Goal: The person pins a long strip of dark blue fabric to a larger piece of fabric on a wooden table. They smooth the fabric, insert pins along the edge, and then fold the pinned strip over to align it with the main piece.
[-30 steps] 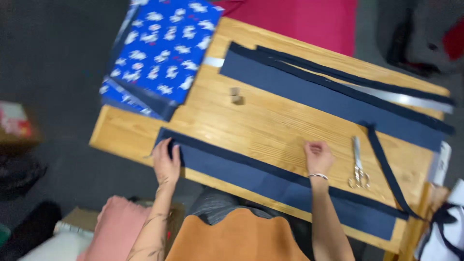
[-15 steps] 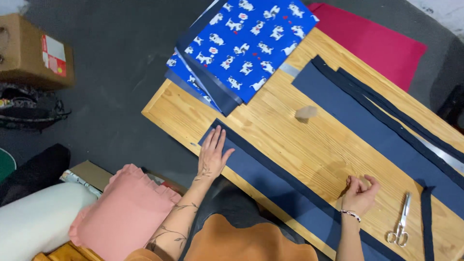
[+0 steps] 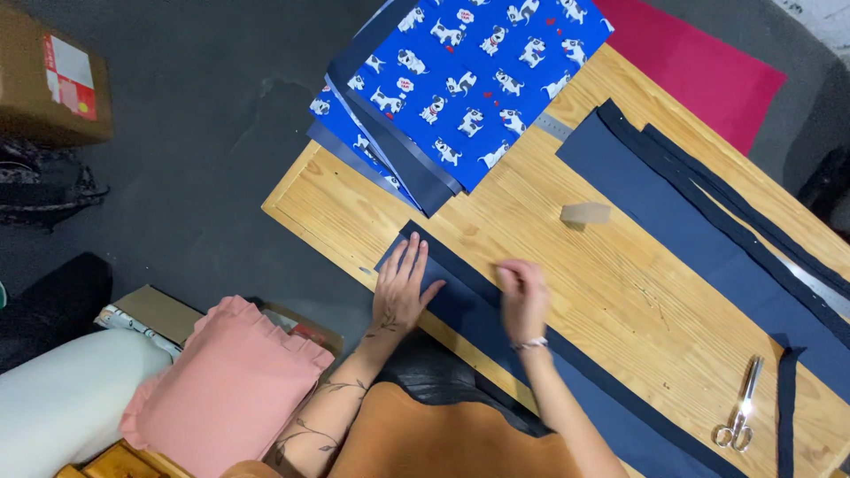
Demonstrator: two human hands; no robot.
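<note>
Navy cloth strip (image 3: 482, 323), low centre on the wooden worktop (image 3: 611, 292), is pressed by the flat, spread left hand (image 3: 400, 292); the right hand (image 3: 524, 299) is blurred, its grip impossible to tell.

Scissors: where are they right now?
Head view, lower right: the scissors lie on bare wood of the table, clear of the right hand, beside a narrow navy strip.

Brown cardboard box (image 3: 53, 80) at upper left of the frame, on the dark floor. A rectangular white-and-red label (image 3: 71, 75) is stuck on its top face.
</note>
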